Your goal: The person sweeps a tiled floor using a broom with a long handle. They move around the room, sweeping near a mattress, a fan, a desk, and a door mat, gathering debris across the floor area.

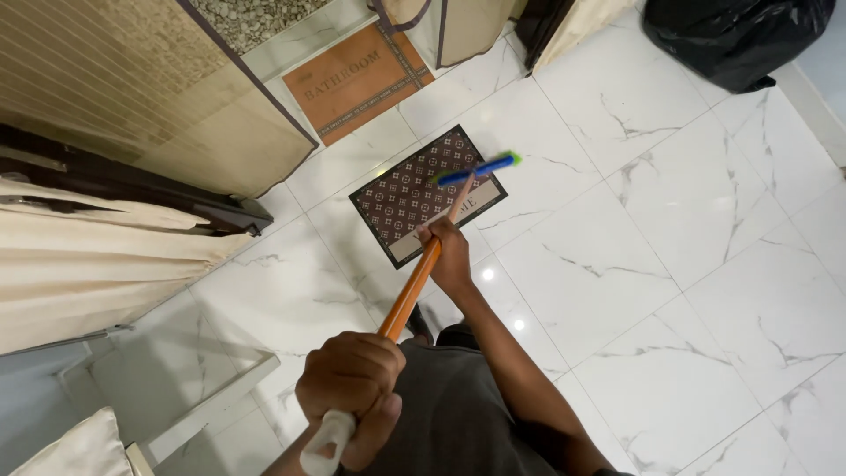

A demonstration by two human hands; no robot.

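Note:
I hold a long orange-handled floor wiper (407,298) in both hands. My left hand (351,381) grips the top of the handle near its white end cap, close to my body. My right hand (448,254) grips the shaft lower down. The blue and green head (480,167) of the wiper lies over the far right edge of a small dark patterned doormat (414,189) on the white marble floor.
An orange bath mat (357,79) lies at a doorway farther back. A black rubbish bag (736,40) sits top right. Cream curtains (88,256) and a tan panel (159,97) stand on the left, with a cushion (79,449) bottom left.

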